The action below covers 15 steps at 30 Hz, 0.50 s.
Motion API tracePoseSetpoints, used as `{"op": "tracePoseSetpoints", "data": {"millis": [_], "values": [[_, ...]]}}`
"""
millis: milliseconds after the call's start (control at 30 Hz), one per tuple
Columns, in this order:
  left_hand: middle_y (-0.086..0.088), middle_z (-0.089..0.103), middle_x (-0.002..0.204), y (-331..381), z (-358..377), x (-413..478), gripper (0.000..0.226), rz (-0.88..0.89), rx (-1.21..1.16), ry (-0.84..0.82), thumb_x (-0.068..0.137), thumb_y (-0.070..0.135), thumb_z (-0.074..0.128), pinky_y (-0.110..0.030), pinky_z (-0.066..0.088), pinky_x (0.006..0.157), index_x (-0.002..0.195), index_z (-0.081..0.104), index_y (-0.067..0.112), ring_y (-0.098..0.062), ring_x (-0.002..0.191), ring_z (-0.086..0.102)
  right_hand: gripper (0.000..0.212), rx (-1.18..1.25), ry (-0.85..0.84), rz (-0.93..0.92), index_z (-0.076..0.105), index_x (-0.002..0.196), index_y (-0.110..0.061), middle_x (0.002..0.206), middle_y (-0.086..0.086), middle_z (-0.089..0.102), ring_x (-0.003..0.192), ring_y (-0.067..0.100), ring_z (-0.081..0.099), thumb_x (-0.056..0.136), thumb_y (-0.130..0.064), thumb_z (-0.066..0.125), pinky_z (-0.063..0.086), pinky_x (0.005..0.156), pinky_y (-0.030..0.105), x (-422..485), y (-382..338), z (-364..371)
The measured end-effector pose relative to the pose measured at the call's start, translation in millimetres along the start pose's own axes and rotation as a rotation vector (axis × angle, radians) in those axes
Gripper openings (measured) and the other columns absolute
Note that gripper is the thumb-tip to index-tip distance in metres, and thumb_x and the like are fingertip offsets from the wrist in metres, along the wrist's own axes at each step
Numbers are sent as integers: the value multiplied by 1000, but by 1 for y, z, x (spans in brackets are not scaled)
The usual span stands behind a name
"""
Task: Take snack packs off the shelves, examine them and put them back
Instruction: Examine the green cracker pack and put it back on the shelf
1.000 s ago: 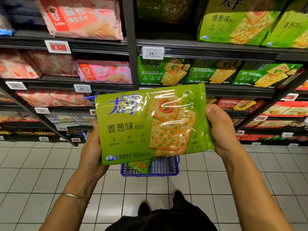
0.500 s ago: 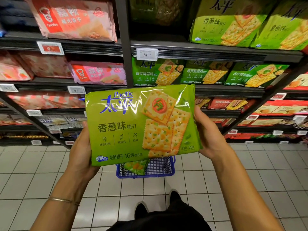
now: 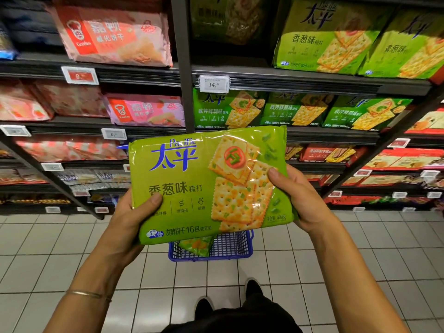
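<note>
1. Holding the cracker pack (image 3: 206, 183) face-up for reading is, I judge, the step in hand. The left grip (image 3: 134, 217) is closed on its lower left edge, thumb on the front. The right grip (image 3: 302, 200) is closed on its right edge, thumb on the printed crackers.
2. The pack hangs in the air between the two grips. A blue basket (image 3: 240, 248) stands on the floor below them.
3. Use a light pinch: the film looks glossy and may slip, and the crackers inside would probably snap under a squeeze.
4. To read the back, roll both grips together instead of letting go with one.
5. Matching packs (image 3: 324, 39) lie on the shelf (image 3: 300, 80) above and to the right of the right grip. That looks like the place to return it, laid flat with the front outward.
</note>
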<state>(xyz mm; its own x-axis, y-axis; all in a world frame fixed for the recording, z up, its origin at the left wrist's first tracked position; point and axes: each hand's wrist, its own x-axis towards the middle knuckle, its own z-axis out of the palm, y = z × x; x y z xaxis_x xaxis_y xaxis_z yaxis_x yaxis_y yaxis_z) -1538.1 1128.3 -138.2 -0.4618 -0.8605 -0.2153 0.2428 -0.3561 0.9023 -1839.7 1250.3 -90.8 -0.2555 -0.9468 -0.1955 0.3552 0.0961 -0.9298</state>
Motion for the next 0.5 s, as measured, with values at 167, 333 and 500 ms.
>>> {"op": "tracePoseSetpoints", "data": {"millis": [167, 333, 500], "values": [[-17, 77, 118, -2, -1, -5, 52, 10, -10, -1, 75, 25, 76, -41, 66, 73, 125, 68, 15, -31, 97, 78, 37, 11, -4, 4, 69, 124, -15, 118, 14, 76, 102, 27, 75, 90, -27, 65, 62, 81, 37, -3, 1, 1], [-17, 76, 121, -3, -6, -11, 48, 15, -26, -8, 77, 23, 75, -41, 65, 73, 125, 70, 20, -32, 100, 78, 45, 6, -23, 30, 66, 130, -13, 126, 18, 72, 111, 33, 72, 88, -30, 65, 60, 95, 47, -3, 5, 2], [-18, 76, 121, -4, -11, -15, 53, 22, -35, 5, 77, 24, 76, -41, 65, 72, 129, 67, 17, -32, 100, 78, 47, -25, -24, 55, 66, 130, -16, 126, 16, 73, 111, 32, 73, 85, -30, 71, 62, 89, 43, -1, 10, 7]]}}
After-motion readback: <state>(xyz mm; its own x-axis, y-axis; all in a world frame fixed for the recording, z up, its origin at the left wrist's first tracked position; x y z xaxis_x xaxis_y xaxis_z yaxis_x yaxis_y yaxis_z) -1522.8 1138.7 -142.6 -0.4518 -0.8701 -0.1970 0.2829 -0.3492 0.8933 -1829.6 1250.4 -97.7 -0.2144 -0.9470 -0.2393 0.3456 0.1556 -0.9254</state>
